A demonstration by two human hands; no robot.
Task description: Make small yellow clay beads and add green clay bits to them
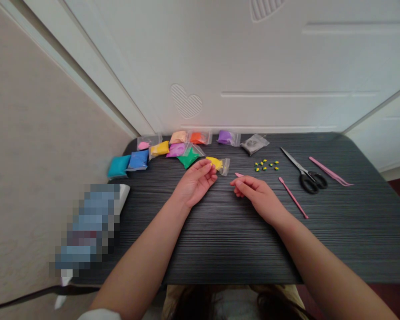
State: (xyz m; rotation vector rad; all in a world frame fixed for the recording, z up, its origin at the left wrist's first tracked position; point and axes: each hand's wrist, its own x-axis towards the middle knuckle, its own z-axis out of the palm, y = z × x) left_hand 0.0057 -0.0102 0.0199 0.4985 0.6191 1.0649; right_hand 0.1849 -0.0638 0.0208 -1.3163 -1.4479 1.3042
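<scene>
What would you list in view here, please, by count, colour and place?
Broad streaked desk: 1, dark grey, across the centre.
Small plastic packets: 11, mixed colours, desk's back left to centre.
Tiny rounded pieces: about 8, yellow and green, right of centre.
Plastic-handled metal scissors: 1, black and silver, right.
Slim tweezers: 1, pink, right of scissors.
Slender stick tool: 1, pink, in front of scissors.
Pointed tool: 1, pink, partly hidden, near centre.
Pixelated object: 1, bluish, desk's left.
Thin cord: 1, black, bottom left.
Panelled surface: 1, white, behind desk.
Plain wall: 1, beige, left.
Left grip: 1, bare hand, by the bright yellow packet.
Right grip: 1, bare hand, at the pointed tool.
</scene>
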